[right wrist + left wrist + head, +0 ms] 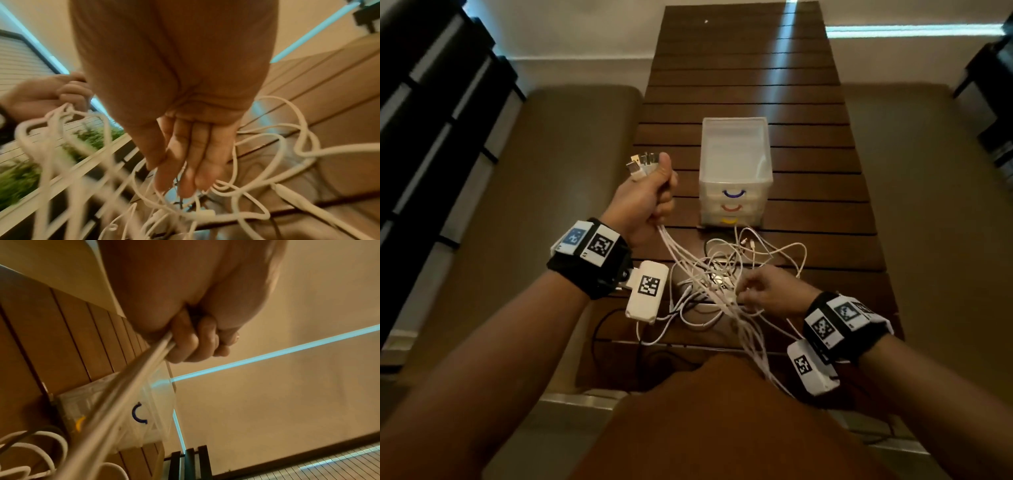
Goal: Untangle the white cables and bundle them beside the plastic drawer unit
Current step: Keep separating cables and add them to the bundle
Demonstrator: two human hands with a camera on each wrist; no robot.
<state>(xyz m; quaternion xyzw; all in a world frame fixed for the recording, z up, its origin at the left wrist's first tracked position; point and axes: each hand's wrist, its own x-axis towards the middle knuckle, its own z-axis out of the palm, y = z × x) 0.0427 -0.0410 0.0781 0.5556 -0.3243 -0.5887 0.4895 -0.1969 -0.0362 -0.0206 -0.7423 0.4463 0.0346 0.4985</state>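
My left hand (650, 195) is raised left of the drawer unit and grips several white cables just below their USB plugs (641, 163), which stick out above the fist. The strands (131, 386) run taut from that fist (197, 340) down to a loose white tangle (743, 263) on the table in front of the translucent plastic drawer unit (734, 171), which has blue, red and yellow handles. My right hand (767, 291) is low at the tangle's near side. Its fingers (191, 170) point straight into the loops (287, 146), with thin strands running past them.
The dark slatted wooden table (756, 68) stretches away, with brown padded benches on the left (551, 171) and right (928, 205). A black cable (599, 329) loops near the table's front left. My brown-clad lap (722, 428) fills the bottom of the view.
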